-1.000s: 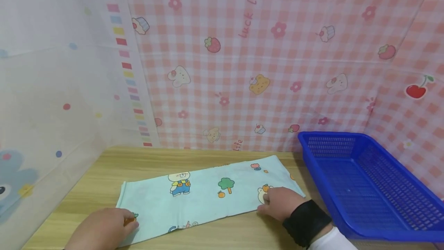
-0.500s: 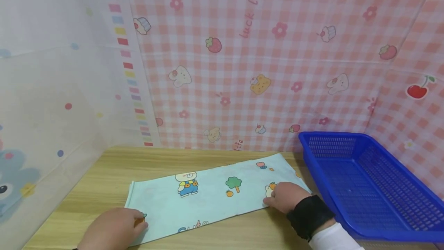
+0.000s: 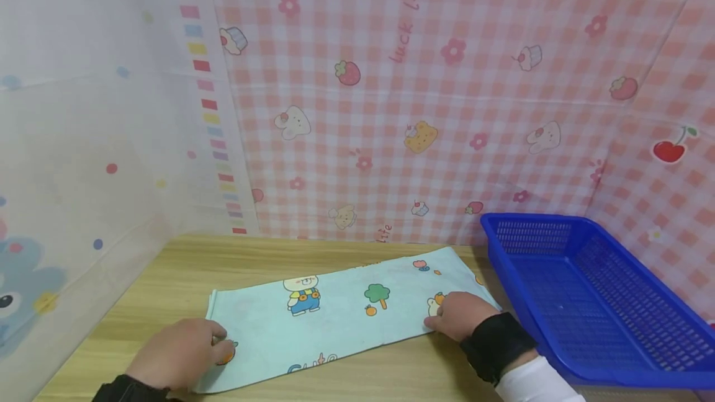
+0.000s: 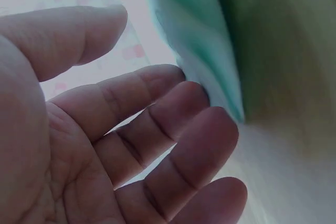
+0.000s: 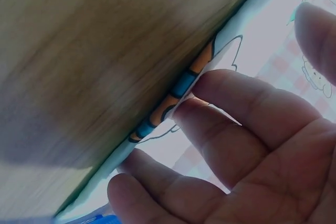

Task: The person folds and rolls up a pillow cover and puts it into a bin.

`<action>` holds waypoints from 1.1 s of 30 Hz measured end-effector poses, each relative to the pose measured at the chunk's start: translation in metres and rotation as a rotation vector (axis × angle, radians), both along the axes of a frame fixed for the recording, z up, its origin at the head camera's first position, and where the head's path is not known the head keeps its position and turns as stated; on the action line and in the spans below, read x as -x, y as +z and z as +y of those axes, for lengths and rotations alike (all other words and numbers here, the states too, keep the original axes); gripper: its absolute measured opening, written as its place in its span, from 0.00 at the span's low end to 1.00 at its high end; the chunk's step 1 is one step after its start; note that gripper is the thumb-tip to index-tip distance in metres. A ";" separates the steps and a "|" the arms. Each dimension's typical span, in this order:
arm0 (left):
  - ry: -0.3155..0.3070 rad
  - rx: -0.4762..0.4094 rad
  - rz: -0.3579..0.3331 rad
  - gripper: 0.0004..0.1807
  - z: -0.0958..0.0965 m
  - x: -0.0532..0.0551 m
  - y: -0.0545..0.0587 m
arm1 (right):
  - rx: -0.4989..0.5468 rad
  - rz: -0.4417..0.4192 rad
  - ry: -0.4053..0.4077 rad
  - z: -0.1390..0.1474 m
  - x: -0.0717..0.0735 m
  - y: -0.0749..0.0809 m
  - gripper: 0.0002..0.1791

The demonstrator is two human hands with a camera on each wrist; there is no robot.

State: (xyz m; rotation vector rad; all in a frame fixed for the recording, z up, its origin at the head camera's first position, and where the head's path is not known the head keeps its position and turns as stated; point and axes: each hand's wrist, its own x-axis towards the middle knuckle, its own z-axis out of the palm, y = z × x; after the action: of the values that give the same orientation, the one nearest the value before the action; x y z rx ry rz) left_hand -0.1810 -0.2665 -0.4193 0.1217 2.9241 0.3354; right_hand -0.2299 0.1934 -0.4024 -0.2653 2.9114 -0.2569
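A light-blue cloth [image 3: 335, 327] printed with a bear, a tree and oranges lies folded into a long band, slanting across the wooden table. On its near left corner rests my left hand [image 3: 179, 352], over an orange print. In the left wrist view its loosely bent fingertips touch the cloth's edge [image 4: 197, 35], thumb held apart. My right hand [image 3: 460, 315] rests at the near edge toward the right end, beside a small animal print. The right wrist view has its fingers [image 5: 226, 129] against the cloth's printed edge [image 5: 184, 83], with the thumb standing away.
A blue plastic basket [image 3: 592, 315] with mesh sides stands right of the cloth, nothing in it. Pink checked fabric [image 3: 380, 104] hangs behind and to the right; white dotted fabric [image 3: 84, 116] hangs at the left. Bare wood [image 3: 234, 259] shows behind the cloth.
The cloth has slid a little to the right, both hands moving with it. In the last half second my left hand has shifted slightly farther from the near table side; the right has barely moved.
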 end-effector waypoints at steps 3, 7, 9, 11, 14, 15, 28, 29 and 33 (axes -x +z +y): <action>-0.012 -0.006 -0.017 0.23 -0.010 0.010 0.001 | -0.039 0.025 0.008 -0.005 0.000 -0.001 0.28; -0.005 -0.051 -0.014 0.21 -0.022 0.024 0.003 | -0.100 0.084 0.032 -0.026 -0.003 0.004 0.25; 0.003 -0.066 -0.009 0.19 -0.027 0.032 0.004 | -0.087 0.109 0.076 -0.047 -0.007 0.009 0.23; 0.006 -0.081 0.002 0.13 -0.030 0.039 0.006 | -0.049 0.116 0.139 -0.073 -0.014 0.016 0.22; 0.008 -0.089 0.020 0.08 -0.033 0.050 0.007 | 0.009 0.118 0.280 -0.119 -0.025 0.023 0.15; 0.010 -0.092 0.023 0.08 -0.034 0.053 0.008 | 0.018 0.114 0.331 -0.135 -0.029 0.023 0.13; 0.017 -0.099 0.065 0.08 -0.043 0.092 0.005 | 0.003 -0.038 0.821 -0.283 -0.043 -0.010 0.24; 0.013 -0.104 0.068 0.08 -0.043 0.093 0.005 | -0.005 -0.035 0.840 -0.289 -0.043 -0.011 0.24; 0.017 -0.136 0.066 0.17 -0.042 0.095 0.004 | -0.041 0.015 0.929 -0.301 -0.043 -0.012 0.23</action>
State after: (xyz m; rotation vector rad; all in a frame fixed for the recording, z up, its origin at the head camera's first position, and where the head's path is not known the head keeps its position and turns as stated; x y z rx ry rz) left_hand -0.2757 -0.3085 -0.4149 0.1301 2.9670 0.5435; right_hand -0.1871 -0.1077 -0.4148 -1.5177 2.4585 -0.0339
